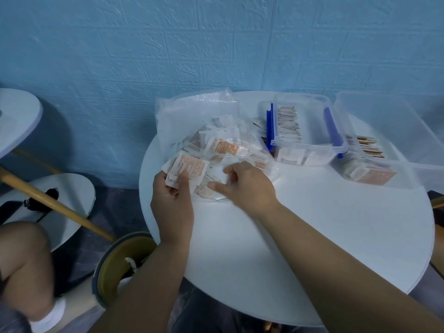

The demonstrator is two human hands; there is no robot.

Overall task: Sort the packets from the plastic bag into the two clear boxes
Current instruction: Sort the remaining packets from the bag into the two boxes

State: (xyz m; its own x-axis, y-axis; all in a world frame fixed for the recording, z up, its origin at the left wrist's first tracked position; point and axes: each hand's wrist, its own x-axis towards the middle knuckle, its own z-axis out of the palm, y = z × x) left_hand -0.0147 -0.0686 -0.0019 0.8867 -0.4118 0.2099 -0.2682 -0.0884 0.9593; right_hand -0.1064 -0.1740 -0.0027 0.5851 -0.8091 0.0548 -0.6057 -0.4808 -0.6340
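Many packets (223,146) remained in the plastic bag (192,116); the blue-latched box (310,151) and larger box (394,131) held some rows. The left hand (171,203) gripped a small stack (189,165); the right hand (247,186) pinched a white packet (219,175) at the bag's mouth.

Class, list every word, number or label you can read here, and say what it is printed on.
No text is legible.
Held packets in the left hand: orange print, too blurred.
Bagged packet in the plastic bag: edge lettering, too blurred.
Boxed packets in the blue-clipped box and the larger box: too small.
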